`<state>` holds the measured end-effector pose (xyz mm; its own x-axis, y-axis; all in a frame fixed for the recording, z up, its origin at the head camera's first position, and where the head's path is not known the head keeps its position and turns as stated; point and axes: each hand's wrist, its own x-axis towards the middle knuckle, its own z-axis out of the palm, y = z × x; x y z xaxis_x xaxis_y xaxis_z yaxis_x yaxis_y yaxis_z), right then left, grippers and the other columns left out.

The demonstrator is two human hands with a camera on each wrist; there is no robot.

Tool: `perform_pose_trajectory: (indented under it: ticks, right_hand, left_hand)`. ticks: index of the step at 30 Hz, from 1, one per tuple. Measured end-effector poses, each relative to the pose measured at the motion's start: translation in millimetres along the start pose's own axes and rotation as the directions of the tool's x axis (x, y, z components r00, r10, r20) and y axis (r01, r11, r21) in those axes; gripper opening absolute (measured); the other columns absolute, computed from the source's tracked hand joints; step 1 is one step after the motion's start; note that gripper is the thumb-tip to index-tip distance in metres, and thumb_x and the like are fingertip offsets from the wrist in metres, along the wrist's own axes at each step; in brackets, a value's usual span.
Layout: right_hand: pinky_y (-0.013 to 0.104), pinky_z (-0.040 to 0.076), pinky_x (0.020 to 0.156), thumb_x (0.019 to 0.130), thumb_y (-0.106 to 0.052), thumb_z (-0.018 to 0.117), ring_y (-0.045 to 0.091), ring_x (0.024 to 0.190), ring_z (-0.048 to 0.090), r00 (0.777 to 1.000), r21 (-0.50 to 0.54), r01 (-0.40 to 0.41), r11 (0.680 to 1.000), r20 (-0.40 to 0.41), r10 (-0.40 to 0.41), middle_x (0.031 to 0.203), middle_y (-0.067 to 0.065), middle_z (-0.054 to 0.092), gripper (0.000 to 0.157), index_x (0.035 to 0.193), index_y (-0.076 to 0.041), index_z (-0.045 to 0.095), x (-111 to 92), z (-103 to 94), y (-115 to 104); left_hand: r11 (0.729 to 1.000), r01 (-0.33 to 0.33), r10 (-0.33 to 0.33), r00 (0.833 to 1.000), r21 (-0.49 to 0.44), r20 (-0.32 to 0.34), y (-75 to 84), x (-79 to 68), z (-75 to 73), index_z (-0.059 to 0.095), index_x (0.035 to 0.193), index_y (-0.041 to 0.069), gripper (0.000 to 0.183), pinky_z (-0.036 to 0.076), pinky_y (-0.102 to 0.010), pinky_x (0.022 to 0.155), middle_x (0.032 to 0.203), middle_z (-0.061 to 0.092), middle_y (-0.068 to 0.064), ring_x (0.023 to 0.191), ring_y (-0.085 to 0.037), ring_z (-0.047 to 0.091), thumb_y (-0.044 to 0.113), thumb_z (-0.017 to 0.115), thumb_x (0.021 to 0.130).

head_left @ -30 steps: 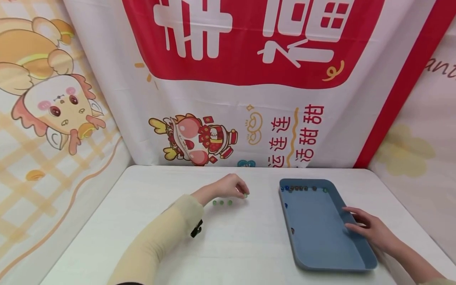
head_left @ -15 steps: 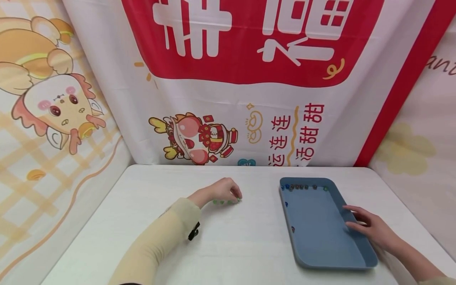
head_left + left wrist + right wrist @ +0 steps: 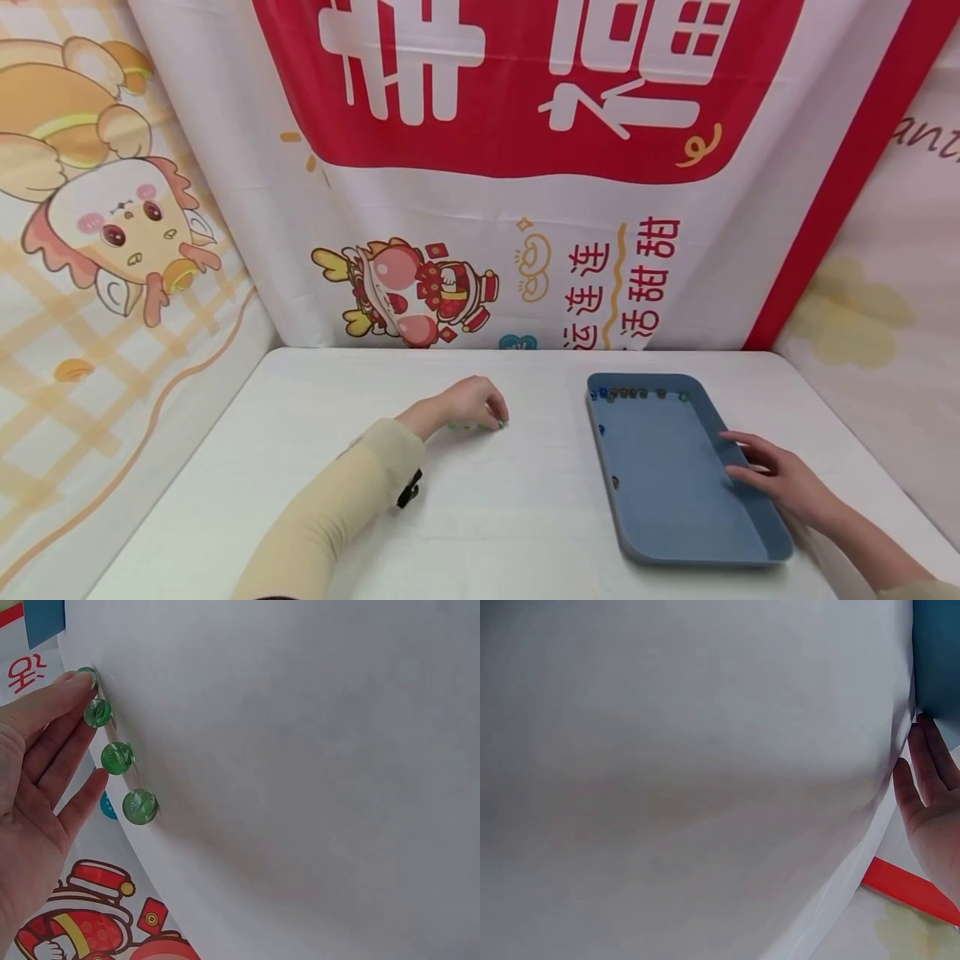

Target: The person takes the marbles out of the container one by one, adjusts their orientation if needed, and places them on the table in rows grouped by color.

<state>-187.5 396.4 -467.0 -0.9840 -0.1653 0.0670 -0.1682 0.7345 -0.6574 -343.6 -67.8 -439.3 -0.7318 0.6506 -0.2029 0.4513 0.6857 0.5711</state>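
In the head view my left hand is low over the white table. Its thumb and finger pinch a green glass marble at the far end of a short row. Three more green marbles line up behind it: a near one, a middle one and an end one. The hand partly hides this row in the head view. On the right, my right hand holds the long side of a blue tray, its thumb over the inner wall. Several fingers touch the outer side in the right wrist view.
Brown, blue and green marbles lie inside the tray, mostly along its far wall, including a green one. Two sit by the left wall: a blue one and a brownish one. A printed cloth hangs behind the table.
My left hand has drawn the pinched marble leftward and slightly nearer, up to the row's end. During the last half second it has barely moved. The right hand and tray stay put.
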Motion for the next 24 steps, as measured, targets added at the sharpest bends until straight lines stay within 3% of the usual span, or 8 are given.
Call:
perform_pose_trajectory:
  ticks: [7,12,17,24]
  right_hand:
    - [0.043,0.054,0.082,0.091,-0.024,0.069,0.052,0.114,0.051,1.0,0.011,0.0,1.0,0.001,0.0,0.134,0.034,0.047,0.057,0.136,0.002,0.048,-0.2,-0.3,0.2]
    - [0.039,0.055,0.082,0.091,-0.024,0.07,0.051,0.113,0.051,1.0,0.004,-0.005,1.0,-0.003,0.005,0.135,0.033,0.047,0.057,0.137,0.002,0.048,-1.0,1.2,1.7]
    - [0.041,0.054,0.082,0.091,-0.022,0.07,0.05,0.113,0.052,1.0,0.001,0.003,1.0,-0.011,-0.003,0.134,0.033,0.047,0.056,0.136,0.002,0.048,-1.3,1.9,2.1]
    - [0.048,0.052,0.084,0.091,-0.02,0.069,0.051,0.114,0.051,1.0,0.021,-0.008,1.0,-0.004,0.008,0.135,0.034,0.046,0.057,0.137,0.003,0.047,-1.3,1.5,1.4]
  left_hand:
    - [0.999,-0.017,0.018,1.0,-0.035,0.015,0.1,1.4,-3.4,0.076,0.091,0.014,0.011,0.051,-0.025,0.079,0.085,0.068,0.008,0.081,-0.008,0.062,0.006,0.075,0.084]
    - [0.997,-0.05,0.051,0.999,-0.055,0.011,5.9,4.9,-10.2,0.075,0.099,0.011,0.014,0.051,-0.025,0.078,0.091,0.07,0.003,0.082,-0.01,0.062,0.005,0.072,0.086]
    - [0.99,-0.129,0.128,0.992,-0.054,-0.02,21.8,13.8,-16.4,0.073,0.105,0.005,0.018,0.05,-0.025,0.081,0.097,0.071,-0.001,0.086,-0.008,0.062,0.006,0.072,0.087]
    - [0.978,-0.193,0.191,0.981,-0.072,-0.036,51.3,35.4,-12.9,0.072,0.107,0.005,0.02,0.05,-0.023,0.077,0.091,0.067,0.009,0.086,-0.007,0.062,0.013,0.072,0.089]
